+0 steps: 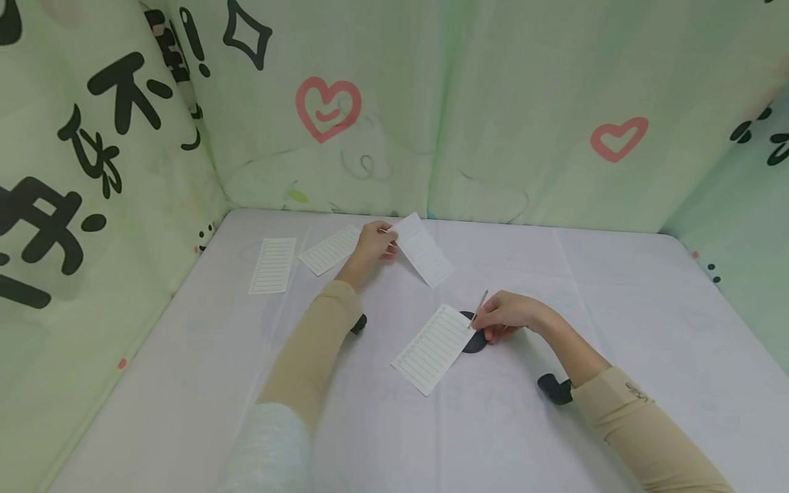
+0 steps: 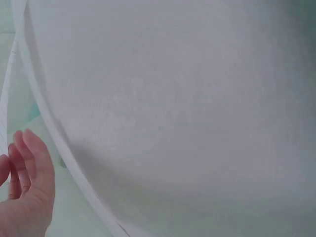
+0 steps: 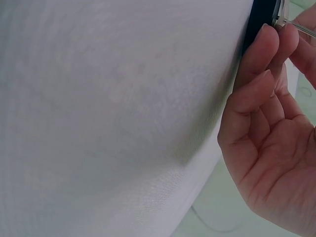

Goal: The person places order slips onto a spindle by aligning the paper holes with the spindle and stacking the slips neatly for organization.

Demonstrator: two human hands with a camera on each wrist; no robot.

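My left hand [image 1: 377, 241] pinches a white lined paper card [image 1: 425, 250] by its left edge at the far side of the table. In the left wrist view, the curled fingers [image 2: 37, 155] show beside the card's thin edge [image 2: 5, 98]. My right hand [image 1: 507, 313] pinches a thin silvery rod [image 1: 479, 307], its upper end pointing up. Another lined card [image 1: 433, 350] lies tilted, its upper right corner by these fingertips and over a black round disc [image 1: 473, 344]. In the right wrist view, the rod [image 3: 302, 29] crosses between thumb and fingers.
Two more lined cards, an upright one [image 1: 272, 266] and a slanted one [image 1: 331, 250], lie on the table's far left. The white-covered table [image 1: 616, 287] is enclosed by pale green printed curtains [image 1: 524, 82]. Black wrist-camera parts [image 1: 555, 389] show by the sleeves.
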